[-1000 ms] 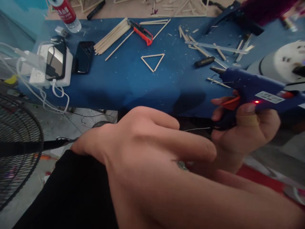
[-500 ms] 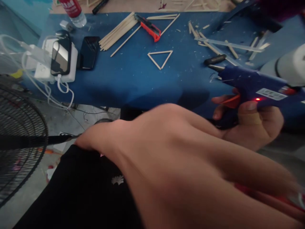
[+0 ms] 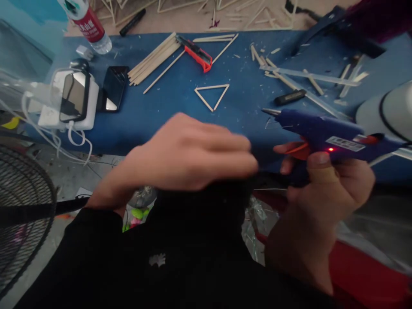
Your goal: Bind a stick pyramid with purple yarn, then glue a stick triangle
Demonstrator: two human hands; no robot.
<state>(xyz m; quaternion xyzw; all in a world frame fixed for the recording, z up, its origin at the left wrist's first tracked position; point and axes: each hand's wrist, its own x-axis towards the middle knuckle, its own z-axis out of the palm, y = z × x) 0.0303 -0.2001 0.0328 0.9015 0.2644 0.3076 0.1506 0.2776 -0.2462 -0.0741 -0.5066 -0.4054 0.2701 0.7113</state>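
Observation:
My right hand (image 3: 325, 180) is wrapped round the handle of a blue glue gun (image 3: 322, 128), whose nozzle points left and whose red light glows. Over the table's front edge hovers my left hand (image 3: 196, 154), back up, fingers bent together and slightly blurred; whatever is under them is hidden. Beyond it a small triangle of wooden sticks (image 3: 212, 87) lies flat on the blue table mat (image 3: 154, 124). A red and black cutter (image 3: 197, 53) rests against a bundle of sticks (image 3: 154, 60).
Two phones (image 3: 115, 88) and white charging cables sit at the left, near a water bottle (image 3: 92, 28). A fan (image 3: 25, 214) stands at lower left. Cut sticks and clear glue sticks (image 3: 312, 76) lie at the right, beside a white cylinder (image 3: 389, 107). Stick frames line the back.
My left hand has drawn back from close before the camera to the table's front edge. The glue gun in my right hand sits a little further left and lower in view.

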